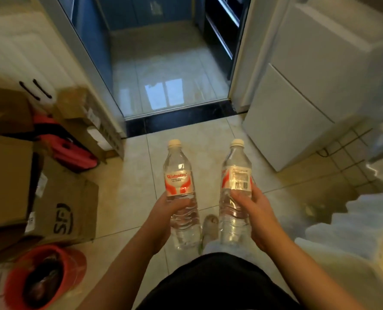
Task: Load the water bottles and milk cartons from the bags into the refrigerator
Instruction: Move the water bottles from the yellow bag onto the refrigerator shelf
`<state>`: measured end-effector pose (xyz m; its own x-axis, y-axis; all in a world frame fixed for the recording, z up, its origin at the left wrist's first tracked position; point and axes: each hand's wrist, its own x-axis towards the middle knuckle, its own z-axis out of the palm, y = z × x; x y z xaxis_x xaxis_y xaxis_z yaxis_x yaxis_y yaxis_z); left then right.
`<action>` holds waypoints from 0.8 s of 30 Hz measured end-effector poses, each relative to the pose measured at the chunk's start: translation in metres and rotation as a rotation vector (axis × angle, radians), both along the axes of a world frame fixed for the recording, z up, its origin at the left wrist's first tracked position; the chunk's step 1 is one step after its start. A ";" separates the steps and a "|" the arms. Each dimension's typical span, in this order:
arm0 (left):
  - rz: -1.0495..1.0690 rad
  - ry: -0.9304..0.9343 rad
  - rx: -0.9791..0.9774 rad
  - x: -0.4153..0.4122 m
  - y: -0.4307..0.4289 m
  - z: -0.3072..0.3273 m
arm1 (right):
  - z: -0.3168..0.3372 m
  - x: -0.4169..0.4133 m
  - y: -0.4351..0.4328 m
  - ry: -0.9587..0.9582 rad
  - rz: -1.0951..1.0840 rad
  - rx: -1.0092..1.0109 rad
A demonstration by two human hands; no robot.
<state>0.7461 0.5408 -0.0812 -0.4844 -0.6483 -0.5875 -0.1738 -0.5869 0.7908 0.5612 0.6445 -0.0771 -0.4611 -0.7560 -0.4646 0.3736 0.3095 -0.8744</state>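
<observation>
Left hand (170,212) grips 1 water bottle (179,175) by its lower body; right hand (256,211) grips the 2nd water bottle (236,173). Both bottles upright, apart, above the tiled floor (128,198). White refrigerator (298,104) far right. Cardboard boxes (7,175) left, red bucket (13,285) near left.

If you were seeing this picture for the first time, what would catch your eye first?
Dead centre, the left hand grips the left bottle of water and the right hand grips the right bottle, both white-capped. Cardboard boxes crowd the left, a red bucket at the lower left.
</observation>
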 end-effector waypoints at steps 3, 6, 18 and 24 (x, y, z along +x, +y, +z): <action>0.000 0.013 -0.016 -0.018 -0.042 0.000 | -0.002 -0.015 -0.045 0.181 0.019 -0.023; -0.028 0.013 -0.078 -0.045 -0.091 0.006 | 0.000 -0.039 -0.096 0.285 0.039 -0.068; -0.093 0.055 -0.226 -0.167 -0.273 0.027 | 0.024 -0.147 -0.262 0.372 -0.011 -0.164; -0.227 0.099 -0.189 -0.240 -0.348 0.017 | 0.025 -0.198 -0.313 0.422 -0.155 -0.167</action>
